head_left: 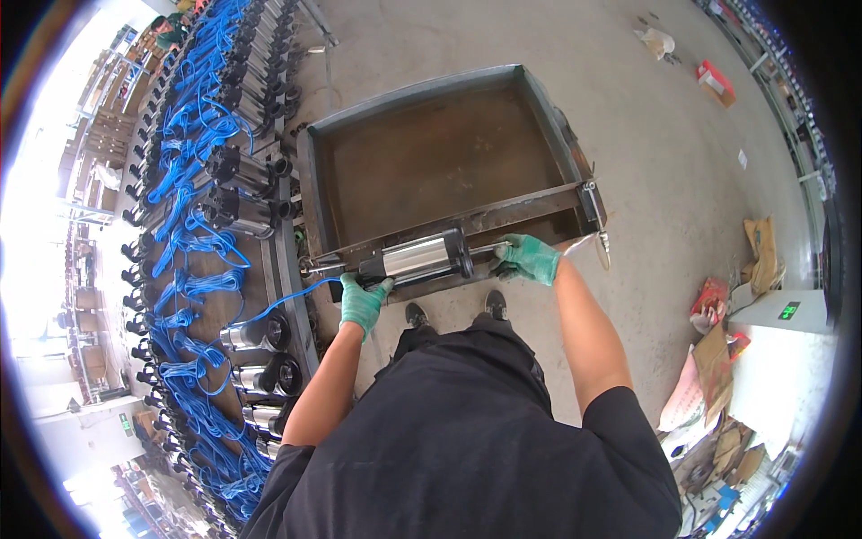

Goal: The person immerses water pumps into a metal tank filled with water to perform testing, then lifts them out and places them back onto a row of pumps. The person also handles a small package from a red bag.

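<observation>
A submersible pump (422, 258) with a shiny metal cylinder and black ends lies sideways along the near edge of a large metal tank (525, 202). My left hand (363, 304), in a green glove, grips the pump's black left end from the near side. From that end a blue cable (285, 299) runs off to the left. My right hand (532, 260), also gloved in green, is closed around a thin metal rod (486, 248) that meets the pump's black right end. The glove hides the rod's outer end.
Brownish liquid (440, 148) fills the tank. On the left, a long rack (301, 332) carries rows of similar pumps with bundled blue cables (193, 242). A red box (716, 83) sits on the floor at the far right; a white cabinet (781, 359) and cardboard scraps stand nearer. Another person (168, 34) is at the far left.
</observation>
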`<state>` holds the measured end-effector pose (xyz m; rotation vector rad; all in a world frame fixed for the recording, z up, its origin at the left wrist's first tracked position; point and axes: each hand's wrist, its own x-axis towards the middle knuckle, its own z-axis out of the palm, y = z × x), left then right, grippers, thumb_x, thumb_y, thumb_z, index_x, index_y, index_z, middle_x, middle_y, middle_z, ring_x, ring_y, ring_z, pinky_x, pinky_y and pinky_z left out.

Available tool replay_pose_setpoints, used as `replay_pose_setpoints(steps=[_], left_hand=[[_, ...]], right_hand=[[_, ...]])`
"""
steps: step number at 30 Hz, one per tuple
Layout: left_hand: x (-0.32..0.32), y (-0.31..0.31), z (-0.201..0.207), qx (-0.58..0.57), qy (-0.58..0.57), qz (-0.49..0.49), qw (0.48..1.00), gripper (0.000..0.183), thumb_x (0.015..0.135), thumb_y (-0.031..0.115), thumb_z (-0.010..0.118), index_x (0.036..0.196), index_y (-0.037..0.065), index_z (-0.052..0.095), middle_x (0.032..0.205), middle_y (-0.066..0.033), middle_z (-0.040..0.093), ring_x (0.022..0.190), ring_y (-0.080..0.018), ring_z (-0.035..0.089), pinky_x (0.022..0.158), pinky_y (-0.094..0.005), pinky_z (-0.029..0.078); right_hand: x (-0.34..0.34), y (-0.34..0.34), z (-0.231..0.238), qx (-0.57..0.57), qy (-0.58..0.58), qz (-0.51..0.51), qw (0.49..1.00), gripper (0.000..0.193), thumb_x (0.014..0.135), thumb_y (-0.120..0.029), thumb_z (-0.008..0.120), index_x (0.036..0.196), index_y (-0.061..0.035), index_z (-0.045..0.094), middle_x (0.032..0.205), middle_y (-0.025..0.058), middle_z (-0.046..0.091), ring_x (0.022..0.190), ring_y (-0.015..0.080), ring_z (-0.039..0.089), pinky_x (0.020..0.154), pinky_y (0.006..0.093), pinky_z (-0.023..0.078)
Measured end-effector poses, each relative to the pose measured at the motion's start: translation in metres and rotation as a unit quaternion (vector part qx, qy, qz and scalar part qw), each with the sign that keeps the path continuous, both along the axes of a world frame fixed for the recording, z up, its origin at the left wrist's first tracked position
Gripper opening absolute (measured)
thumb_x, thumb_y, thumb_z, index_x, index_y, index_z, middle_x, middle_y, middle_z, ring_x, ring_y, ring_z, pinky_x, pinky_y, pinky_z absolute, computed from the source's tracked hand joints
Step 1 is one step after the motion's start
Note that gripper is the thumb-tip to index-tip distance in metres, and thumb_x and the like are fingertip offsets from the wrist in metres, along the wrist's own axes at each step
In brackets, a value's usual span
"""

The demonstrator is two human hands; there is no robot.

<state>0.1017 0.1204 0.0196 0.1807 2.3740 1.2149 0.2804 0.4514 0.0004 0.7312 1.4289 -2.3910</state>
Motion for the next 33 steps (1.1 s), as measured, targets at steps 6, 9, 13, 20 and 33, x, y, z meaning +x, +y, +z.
replay_pose_setpoints(steps=[6,9,13,20,33], left_hand=[[-0.002,0.0,0.0,-0.009,-0.01,-0.017,1.0,0.067,0.084,0.02,0.086,0.128,-0.004,0.041,0.12,-0.0154,0.066,0.108,-0.0221,0.062,0.099,-0.0333,0.048],[0.0,0.002,0.003,-0.002,-0.006,0.0,1.0,0.064,0.081,0.016,0.087,0.125,-0.001,0.044,0.118,-0.0129,0.064,0.103,-0.0212,0.06,0.097,-0.0336,0.048],[-0.001,0.0,0.0,-0.003,0.0,-0.001,1.0,0.065,0.081,0.015,0.087,0.126,-0.001,0.044,0.119,-0.0132,0.064,0.104,-0.0219,0.06,0.097,-0.0337,0.048],[0.0,-0.002,-0.002,0.002,-0.007,-0.004,1.0,0.064,0.081,0.015,0.087,0.125,-0.001,0.043,0.118,-0.0132,0.065,0.104,-0.022,0.06,0.097,-0.0335,0.048],[0.0,0.005,0.008,-0.023,-0.013,-0.001,1.0,0.064,0.085,0.018,0.085,0.128,-0.003,0.042,0.118,-0.0132,0.066,0.105,-0.0199,0.061,0.097,-0.0318,0.049]], right_hand=[[-0.015,-0.001,-0.023,0.175,-0.087,0.022,0.98,0.04,0.104,-0.045,0.058,0.111,-0.0047,0.06,0.084,0.0039,0.063,0.065,0.0128,0.06,0.048,0.0297,0.047],[-0.017,-0.015,-0.025,0.12,-0.074,-0.066,0.988,0.038,0.105,-0.046,0.055,0.106,-0.0086,0.06,0.078,0.0,0.059,0.061,0.0117,0.056,0.047,0.0281,0.044],[-0.011,-0.016,-0.026,-0.024,-0.042,-0.143,0.989,0.039,0.104,-0.05,0.053,0.109,-0.0125,0.062,0.071,-0.0038,0.052,0.057,0.0112,0.05,0.048,0.0274,0.042],[-0.031,-0.006,-0.005,0.267,-0.144,0.067,0.95,0.053,0.102,-0.057,0.053,0.104,-0.0067,0.07,0.063,0.0037,0.057,0.052,0.015,0.054,0.049,0.0335,0.047],[0.001,0.002,0.011,0.062,0.017,-0.005,0.998,0.042,0.102,-0.036,0.064,0.123,-0.0001,0.059,0.098,0.0085,0.068,0.085,0.0206,0.069,0.07,0.0347,0.055]])
